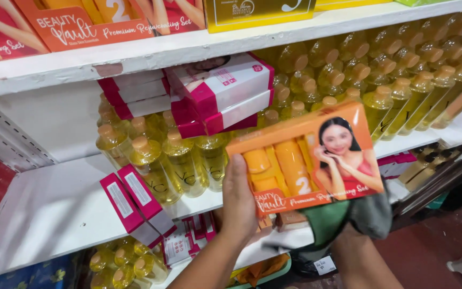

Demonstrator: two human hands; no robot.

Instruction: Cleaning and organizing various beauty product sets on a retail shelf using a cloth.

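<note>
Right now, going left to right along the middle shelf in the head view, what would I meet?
Two pink-and-white boxes → yellow bottles with pink boxes stacked on top → left hand holding the orange box → rows of yellow bottles.

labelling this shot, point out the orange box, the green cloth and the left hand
orange box (316, 155), head view, middle of its front face
green cloth (327, 222), head view, its green fold under the box
left hand (239, 206), head view, back of the hand

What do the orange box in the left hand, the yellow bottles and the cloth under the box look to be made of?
Orange box: glossy printed cardboard, going by its sharp folded edges and sheen. Yellow bottles: clear plastic probably, possibly glass; the liquid shows through, and the caps are matte tan. Cloth: soft green and grey fabric, bunched in folds. The left hand grips the box's lower corner.
</note>
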